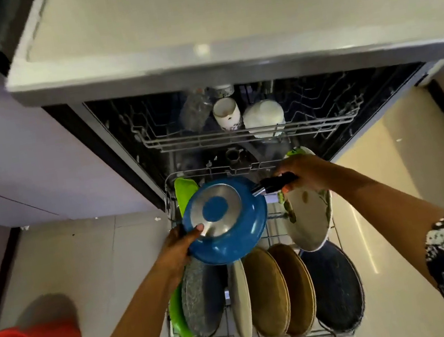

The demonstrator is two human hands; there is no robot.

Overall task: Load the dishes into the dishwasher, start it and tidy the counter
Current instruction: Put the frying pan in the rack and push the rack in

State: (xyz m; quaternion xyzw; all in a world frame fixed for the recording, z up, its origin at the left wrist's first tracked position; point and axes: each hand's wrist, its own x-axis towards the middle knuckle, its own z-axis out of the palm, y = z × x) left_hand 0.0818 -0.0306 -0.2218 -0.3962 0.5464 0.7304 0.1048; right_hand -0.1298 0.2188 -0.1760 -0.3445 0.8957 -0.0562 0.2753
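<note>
- Blue pan (225, 220): held bottom-up over the middle of the lower rack (274, 233), with the round steel disc on its base facing up.
- Left hand (180, 243): fingers curled round the pan's left rim, thumb on the base.
- Right hand (303, 172): clamped on the black handle (274, 183), toward the rack's far edge.
- Obstructions: a white oval plate (309, 221) leans at the right edge, just beside the pan. A green plate (185, 192) stands at the far left corner.
- Near edge: an upright row of round plates consisting of a speckled grey plate (198, 298), a white plate (240, 297), tan plates (268, 293) and a dark blue plate (335, 284).
- Upper rack (238, 134): wire, carrying glazed cups (227, 114).
</note>
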